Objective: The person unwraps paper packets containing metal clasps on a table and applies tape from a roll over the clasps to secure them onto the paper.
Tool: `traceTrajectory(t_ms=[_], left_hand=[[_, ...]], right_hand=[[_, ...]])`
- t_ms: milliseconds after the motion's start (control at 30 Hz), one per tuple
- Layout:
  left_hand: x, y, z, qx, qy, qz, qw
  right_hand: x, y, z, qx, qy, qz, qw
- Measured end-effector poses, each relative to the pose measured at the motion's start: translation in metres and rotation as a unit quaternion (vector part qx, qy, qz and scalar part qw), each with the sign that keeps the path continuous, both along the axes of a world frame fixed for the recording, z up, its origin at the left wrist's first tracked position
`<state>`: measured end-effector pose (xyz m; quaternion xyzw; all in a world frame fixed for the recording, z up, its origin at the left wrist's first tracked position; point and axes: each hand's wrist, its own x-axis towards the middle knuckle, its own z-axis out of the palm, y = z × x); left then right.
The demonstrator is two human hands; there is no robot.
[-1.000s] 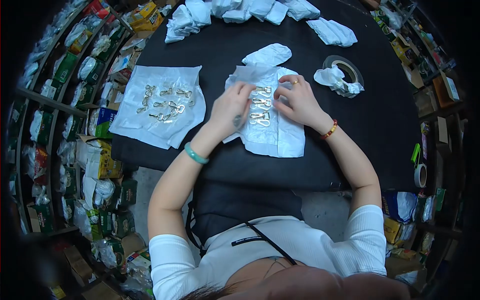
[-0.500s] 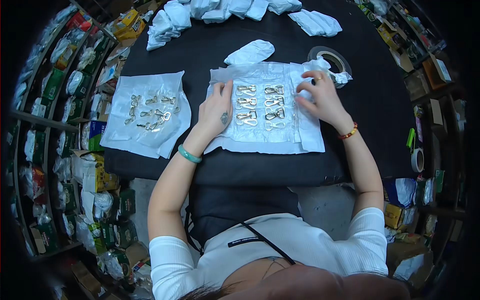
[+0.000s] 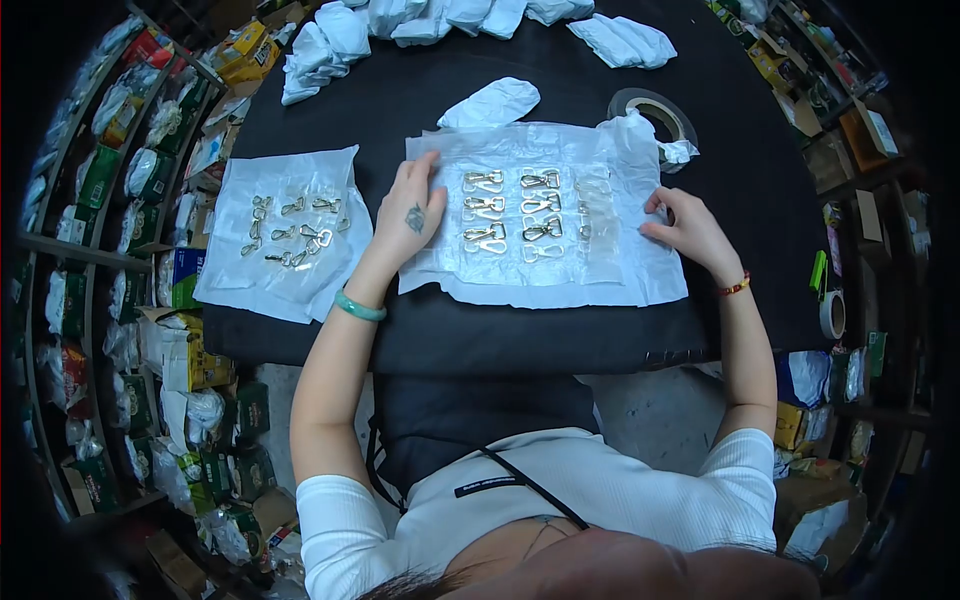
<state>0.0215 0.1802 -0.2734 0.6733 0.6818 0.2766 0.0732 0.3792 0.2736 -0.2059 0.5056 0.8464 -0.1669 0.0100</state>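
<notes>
A creased white paper sheet (image 3: 470,280) lies spread before me on the black-covered table. On it, under clear wrap, gold-coloured swivel snap hooks (image 3: 541,205) sit in two columns, with a fainter column of wrapped pieces to their right. My left hand (image 3: 408,212) rests at the sheet's left edge, fingers stretched out and thumb apart. At the right edge is my right hand (image 3: 692,232), fingers bent and thumb apart, the tips touching the paper. Left of these, a second white sheet (image 3: 225,280) carries more small metal clasps (image 3: 290,235) in clear plastic.
A white paper bundle (image 3: 492,102) lies just behind the sheet, with several more bundles (image 3: 420,20) at the far edge. A tape roll (image 3: 683,125) is at the back right. A green cutter (image 3: 819,270) and a white tape roll (image 3: 832,315) lie right. Packed shelves (image 3: 90,250) flank the table.
The sheet's right flap has been spread outward, widening the sheet. My right hand has moved right and down with it; my left hand has shifted slightly left.
</notes>
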Motion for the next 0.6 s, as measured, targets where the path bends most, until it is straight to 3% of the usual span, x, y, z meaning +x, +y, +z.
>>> traceTrajectory(t_ms=[100,300,367,433,533,600], left_hand=[[-0.003,0.005,0.005,-0.027,-0.067,0.013,0.997],[0.01,-0.001,0.012,-0.073,-0.06,-0.028,0.995],[0.011,0.0,0.017,-0.064,-0.077,-0.012,0.995],[0.013,-0.001,0.018,-0.056,-0.093,0.003,0.994],[0.015,-0.002,0.013,-0.053,-0.117,-0.003,0.992],[0.015,-0.008,0.018,-0.045,-0.14,0.005,0.989]], right_hand=[[0.016,0.002,-0.029,-0.062,0.191,0.01,0.98],[0.042,-0.005,-0.01,-0.13,0.126,-0.005,0.984],[0.034,-0.018,0.009,0.07,0.087,0.048,0.993],[0.021,-0.032,0.021,0.265,0.043,0.098,0.958],[-0.005,-0.045,0.024,0.196,0.119,0.152,0.961],[-0.02,-0.046,0.017,0.083,0.017,0.197,0.977]])
